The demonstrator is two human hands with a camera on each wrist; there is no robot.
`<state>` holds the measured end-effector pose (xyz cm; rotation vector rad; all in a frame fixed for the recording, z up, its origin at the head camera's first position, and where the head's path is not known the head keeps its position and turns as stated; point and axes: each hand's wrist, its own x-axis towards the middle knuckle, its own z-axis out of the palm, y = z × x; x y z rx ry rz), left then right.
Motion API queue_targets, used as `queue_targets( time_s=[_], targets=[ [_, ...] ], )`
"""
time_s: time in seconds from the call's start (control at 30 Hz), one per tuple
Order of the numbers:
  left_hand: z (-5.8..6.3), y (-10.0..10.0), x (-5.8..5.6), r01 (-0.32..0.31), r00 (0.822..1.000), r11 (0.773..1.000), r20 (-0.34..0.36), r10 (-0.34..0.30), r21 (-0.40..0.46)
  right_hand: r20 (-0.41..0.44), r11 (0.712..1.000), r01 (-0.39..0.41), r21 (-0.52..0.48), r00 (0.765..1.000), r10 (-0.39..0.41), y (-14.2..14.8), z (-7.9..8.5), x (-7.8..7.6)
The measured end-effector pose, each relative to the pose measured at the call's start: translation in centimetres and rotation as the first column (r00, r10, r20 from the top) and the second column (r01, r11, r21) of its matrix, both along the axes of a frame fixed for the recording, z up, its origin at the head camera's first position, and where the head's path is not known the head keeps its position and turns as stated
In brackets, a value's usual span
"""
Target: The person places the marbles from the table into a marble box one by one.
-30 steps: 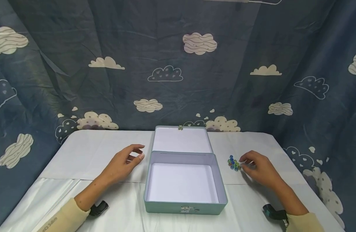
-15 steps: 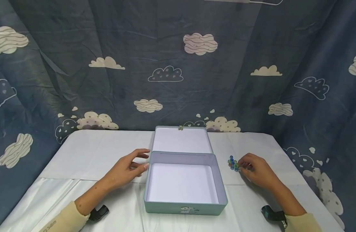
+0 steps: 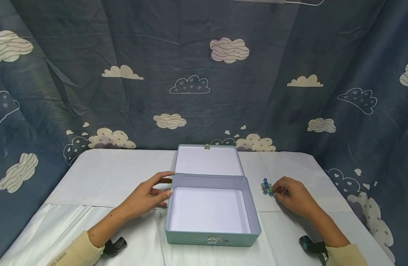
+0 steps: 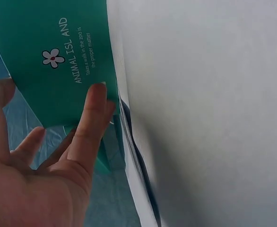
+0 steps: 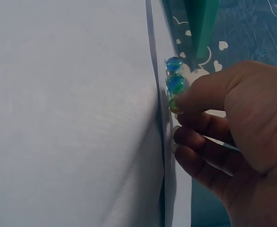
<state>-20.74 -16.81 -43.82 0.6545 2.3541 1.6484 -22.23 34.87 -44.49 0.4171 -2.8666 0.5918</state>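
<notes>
On the desk (image 3: 284,162), to the right of an open box (image 3: 190,238), marbles (image 3: 266,186) lie loosely clustered; the right hand (image 3: 292,195) appears to pinch an edge marble (image 5: 172,106) between thumb and forefinger. The left hand (image 3: 147,197), fingers apart, touches the box's left side. Loose marbles could roll away (I see nothing fencing them in) should a finger nudge the cluster; a harder left push might slide the box toward them. Count: one box, one lid (image 3: 207,160), two hands, roughly a dozen marbles, overlap preventing exactness.
</notes>
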Motion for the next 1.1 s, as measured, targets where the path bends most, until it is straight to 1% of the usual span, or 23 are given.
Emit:
queue_targets(
  time_s=[0.13,0.3,0.4,0.63,0.93,1.1],
  targets=[
    [0.0,0.0,0.1,-0.001,1.000,1.000,0.024,0.001,0.007,0.001,1.000,0.014,0.010,1.000,-0.014,0.0,-0.2,-0.1],
    [-0.1,0.1,0.1,-0.006,1.000,1.000,0.015,0.005,0.014,0.011,1.000,0.020,0.009,1.000,-0.021,0.1,-0.3,-0.1],
    [-0.1,0.2,0.1,0.001,1.000,1.000,0.011,-0.001,0.025,0.018,1.000,0.025,0.007,1.000,-0.026,0.0,-0.2,-0.1],
    [-0.1,0.4,0.2,0.011,1.000,0.999,0.028,-0.012,0.047,0.015,1.000,0.027,-0.003,1.000,-0.027,-0.2,0.4,0.1],
    [0.0,0.5,0.2,0.013,0.999,0.999,0.044,-0.015,0.053,-0.004,1.000,-0.011,-0.016,1.000,0.010,-0.8,1.9,0.4],
    [0.1,0.4,0.2,0.012,0.999,0.999,0.039,-0.014,0.049,-0.050,0.998,-0.058,-0.009,0.997,0.058,-1.4,2.7,0.7]
  ],
)
